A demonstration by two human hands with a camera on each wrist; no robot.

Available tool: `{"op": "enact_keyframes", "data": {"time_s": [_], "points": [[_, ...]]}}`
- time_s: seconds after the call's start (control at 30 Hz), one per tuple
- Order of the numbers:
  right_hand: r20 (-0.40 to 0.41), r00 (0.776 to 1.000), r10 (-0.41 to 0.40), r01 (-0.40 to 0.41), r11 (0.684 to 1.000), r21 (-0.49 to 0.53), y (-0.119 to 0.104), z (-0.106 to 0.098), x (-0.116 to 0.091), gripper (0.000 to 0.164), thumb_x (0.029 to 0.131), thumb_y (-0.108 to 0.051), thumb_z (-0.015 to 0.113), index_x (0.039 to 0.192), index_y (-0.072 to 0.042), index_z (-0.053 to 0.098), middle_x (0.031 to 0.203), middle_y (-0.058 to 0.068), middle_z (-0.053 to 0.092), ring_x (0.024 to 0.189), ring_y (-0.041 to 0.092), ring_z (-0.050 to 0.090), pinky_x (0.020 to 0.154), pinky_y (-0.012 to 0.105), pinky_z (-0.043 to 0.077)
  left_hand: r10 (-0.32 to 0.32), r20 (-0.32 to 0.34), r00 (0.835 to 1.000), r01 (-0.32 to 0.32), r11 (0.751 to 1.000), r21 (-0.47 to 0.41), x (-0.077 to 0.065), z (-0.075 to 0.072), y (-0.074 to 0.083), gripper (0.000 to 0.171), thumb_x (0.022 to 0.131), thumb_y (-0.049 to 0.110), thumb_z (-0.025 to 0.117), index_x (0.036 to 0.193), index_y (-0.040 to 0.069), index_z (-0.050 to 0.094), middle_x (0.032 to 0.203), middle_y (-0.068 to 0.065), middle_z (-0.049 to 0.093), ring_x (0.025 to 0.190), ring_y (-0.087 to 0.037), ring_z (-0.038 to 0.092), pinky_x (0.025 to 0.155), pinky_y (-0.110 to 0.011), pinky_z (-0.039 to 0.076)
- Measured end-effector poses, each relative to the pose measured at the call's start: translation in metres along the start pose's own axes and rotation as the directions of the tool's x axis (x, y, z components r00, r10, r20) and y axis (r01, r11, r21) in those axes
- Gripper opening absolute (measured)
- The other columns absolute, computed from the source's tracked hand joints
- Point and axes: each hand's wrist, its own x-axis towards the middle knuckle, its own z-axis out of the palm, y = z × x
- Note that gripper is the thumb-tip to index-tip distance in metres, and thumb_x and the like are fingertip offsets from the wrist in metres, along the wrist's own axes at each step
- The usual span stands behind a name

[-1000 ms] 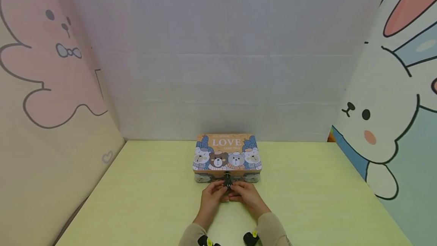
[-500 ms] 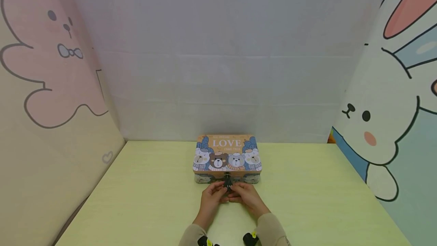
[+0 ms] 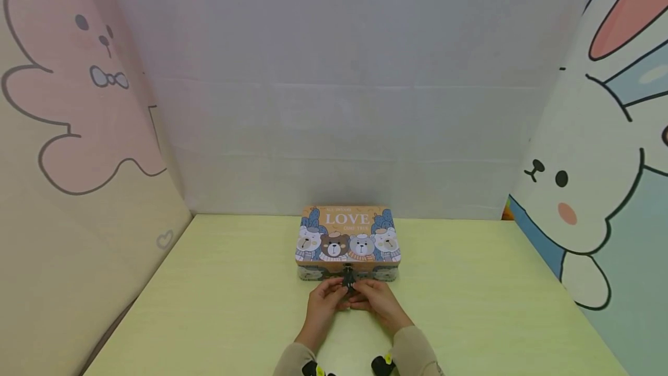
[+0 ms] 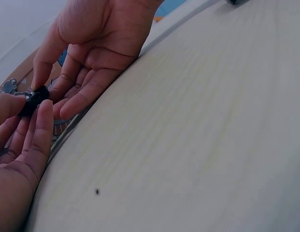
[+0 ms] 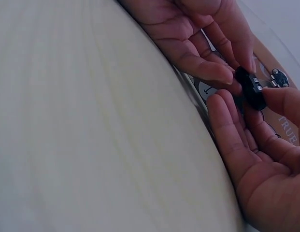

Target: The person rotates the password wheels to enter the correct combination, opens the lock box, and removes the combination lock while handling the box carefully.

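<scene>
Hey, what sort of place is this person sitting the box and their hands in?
Probably a small screened-off tabletop booth with child-themed decor: a white, creased backdrop behind a pale yellow-green table, flanked by a pink cartoon animal and a white cartoon rabbit.

Head view, vs. 1 s ago: framing is drifting slightly. White, black-outlined printed rabbit (image 3: pixel 584 202) is sitting a little lower and further right in view; pink, grey-outlined printed figure (image 3: pixel 94 109) is shifting a little right. Orange-and-blue rectangular box with printed bears (image 3: pixel 348 237) is appearing marginally lower and further right. Pale yellow-green desk (image 3: pixel 209 289): far right corner is showing slightly lower.
</scene>
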Motion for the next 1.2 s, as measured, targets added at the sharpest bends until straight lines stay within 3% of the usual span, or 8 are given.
{"op": "enact_keyframes", "data": {"time_s": [0.17,0.3,1.2], "points": [[-0.008,1.000,0.004,-0.004,1.000,-0.002,0.0003,0.0004,-0.0005,0.029,0.102,-0.007,0.051,0.113,0.019,0.057,0.089,0.011,0.064,0.077,0.016,0.066,0.074,0.030,0.062,-0.126,-0.054,0.991,0.128,0.991,0.032,0.0025,0.0017,0.0021,0.032,0.095,0.000,0.063,0.121,-0.017,0.057,0.093,-0.004,0.062,0.081,-0.010,0.064,0.069,-0.028,0.062],[-0.005,1.000,0.000,0.000,1.000,0.001,0.0002,0.0000,-0.0007,0.028,0.102,-0.006,0.051,0.112,0.019,0.057,0.089,0.011,0.064,0.077,0.016,0.066,0.074,0.030,0.062,-0.161,-0.064,0.985,0.164,0.986,0.044,0.0049,0.0014,0.0016,0.032,0.095,-0.005,0.060,0.124,-0.019,0.054,0.092,-0.002,0.061,0.081,-0.010,0.063,0.070,-0.030,0.062],[0.009,1.000,0.004,-0.005,0.996,0.089,-0.0027,-0.0004,-0.0016,0.008,0.097,0.001,0.055,0.101,0.006,0.060,0.087,0.008,0.064,0.076,0.016,0.067,0.075,0.031,0.062,-0.167,-0.063,0.984,0.169,0.985,0.024,0.0022,0.0030,0.0061,0.033,0.096,-0.002,0.061,0.124,-0.017,0.054,0.096,-0.006,0.065,0.080,-0.011,0.065,0.066,-0.026,0.061]]}}
